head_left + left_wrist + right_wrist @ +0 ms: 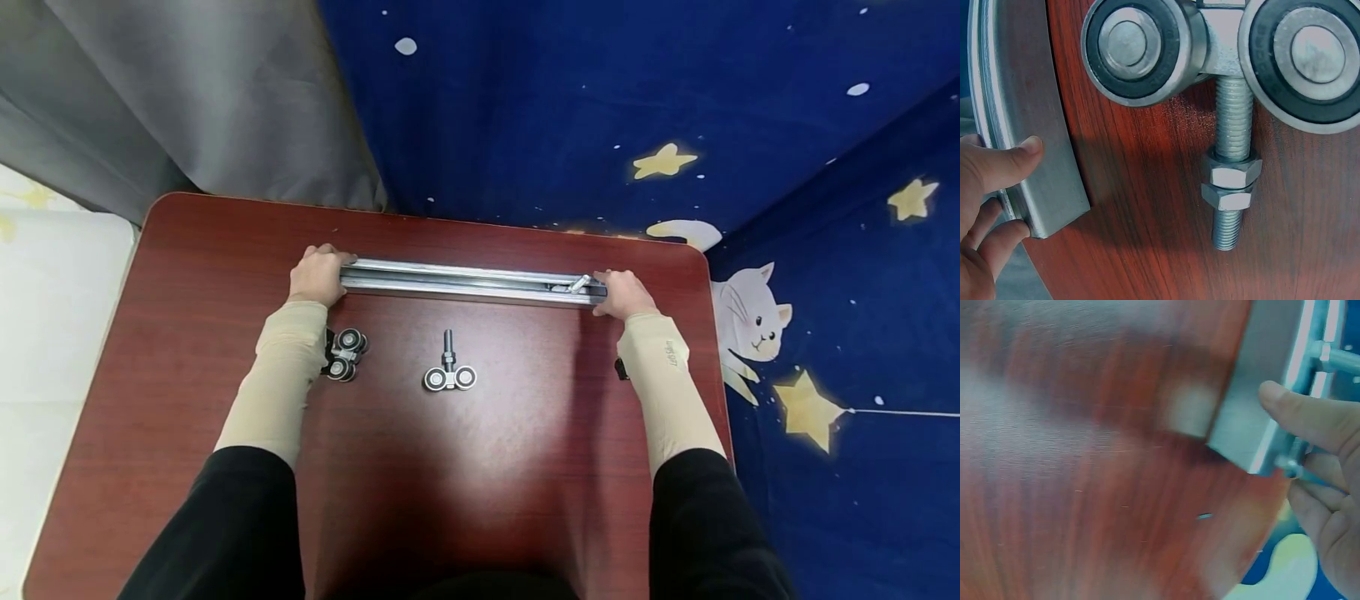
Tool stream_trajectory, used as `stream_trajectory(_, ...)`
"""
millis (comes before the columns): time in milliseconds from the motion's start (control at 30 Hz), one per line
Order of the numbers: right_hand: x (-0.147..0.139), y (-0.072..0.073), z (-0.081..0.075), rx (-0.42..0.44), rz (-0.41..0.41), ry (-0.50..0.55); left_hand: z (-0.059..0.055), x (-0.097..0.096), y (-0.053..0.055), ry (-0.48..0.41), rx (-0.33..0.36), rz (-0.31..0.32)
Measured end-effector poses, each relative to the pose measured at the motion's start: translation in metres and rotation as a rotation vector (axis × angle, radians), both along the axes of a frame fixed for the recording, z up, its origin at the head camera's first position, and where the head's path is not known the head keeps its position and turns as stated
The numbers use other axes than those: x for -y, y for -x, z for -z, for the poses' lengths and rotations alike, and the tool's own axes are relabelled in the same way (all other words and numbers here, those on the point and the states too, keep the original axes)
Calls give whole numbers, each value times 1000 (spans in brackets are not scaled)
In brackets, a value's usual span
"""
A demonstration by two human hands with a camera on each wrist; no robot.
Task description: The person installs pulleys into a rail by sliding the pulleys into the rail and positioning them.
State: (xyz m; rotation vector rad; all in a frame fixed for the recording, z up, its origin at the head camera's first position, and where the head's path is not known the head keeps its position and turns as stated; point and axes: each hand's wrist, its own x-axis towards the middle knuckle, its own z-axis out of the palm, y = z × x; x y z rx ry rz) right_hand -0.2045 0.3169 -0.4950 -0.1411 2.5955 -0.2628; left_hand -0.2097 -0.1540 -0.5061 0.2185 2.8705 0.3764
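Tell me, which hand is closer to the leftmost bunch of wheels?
Left. The left hand holds the left end of the metal rail, just beyond those wheels; the right hand holds its right end, farther away.

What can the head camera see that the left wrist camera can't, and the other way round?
Only the head view shows the right hand, the middle trolley and the cat.

Only the left wrist view shows the bolt and nuts of the left trolley.

Both show the left hand, the rail, the table and the left trolley's wheels.
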Motion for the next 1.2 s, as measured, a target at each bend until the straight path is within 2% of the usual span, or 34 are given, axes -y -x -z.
stream_trajectory(167, -1, 2, 5, -9, -25, -11, 1, 0, 0, -1, 5, -5)
stream_trajectory(367, 0, 4, 2, 30, 33, 5, -3, -4, 3, 1, 1, 17)
stream_trajectory(467, 2, 6, -1, 26, 37, 11, -6, -7, 7, 15, -3, 25)
stream_trajectory(567, 3, 8, -2, 32, 28, 12, -10, -11, 11, 50, 65, 19)
stream_trajectory(733, 3, 10, 3, 47, 41, -12, -23, -31, 19, 178, 279, 43)
stream_trajectory(833, 2, 11, 3, 34, 47, -15, -34, -54, 25, 238, 344, 109)
stream_trajectory(900, 1, 12, 3, 24, 49, -15, -39, -74, 29, 241, 344, 170)
stream_trajectory(1067, -1, 10, 5, 20, 62, -15, -45, -137, 34, 153, 244, 363)
stream_trajectory(1200, -2, 8, 7, 22, 58, 9, -48, -182, 34, 104, 158, 503)
